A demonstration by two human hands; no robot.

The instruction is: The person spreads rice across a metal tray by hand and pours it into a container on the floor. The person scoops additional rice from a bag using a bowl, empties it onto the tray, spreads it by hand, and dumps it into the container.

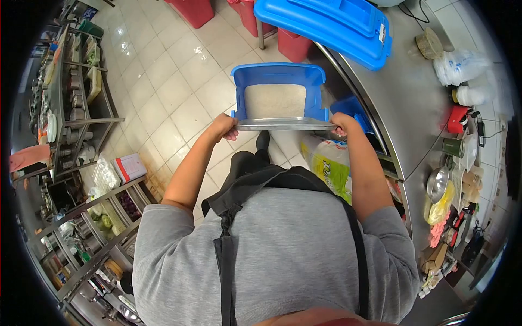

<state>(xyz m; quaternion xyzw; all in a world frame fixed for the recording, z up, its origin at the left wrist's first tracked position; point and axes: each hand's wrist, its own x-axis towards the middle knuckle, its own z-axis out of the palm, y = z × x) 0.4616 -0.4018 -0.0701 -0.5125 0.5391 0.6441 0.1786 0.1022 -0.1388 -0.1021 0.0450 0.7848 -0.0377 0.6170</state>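
My left hand (223,127) is closed around the left end of a flat metal tray (285,125). At the tray's other end, the fingers of my right hand (342,124) are wrapped over the edge. The tray is seen almost edge-on, so its surface and anything on it are hidden. Just beyond it stands a blue plastic bin (278,70), its near rim covered by the tray. Inside the bin lies a pale, grainy material (275,100) that looks like uncooked rice.
A blue lid (337,27) lies on the steel counter (375,92) to the right. Near my right arm is a green-and-white printed sack (329,163). Red bins (190,11) stand ahead on the tiled floor (168,76). Metal shelving (92,120) lines the left.
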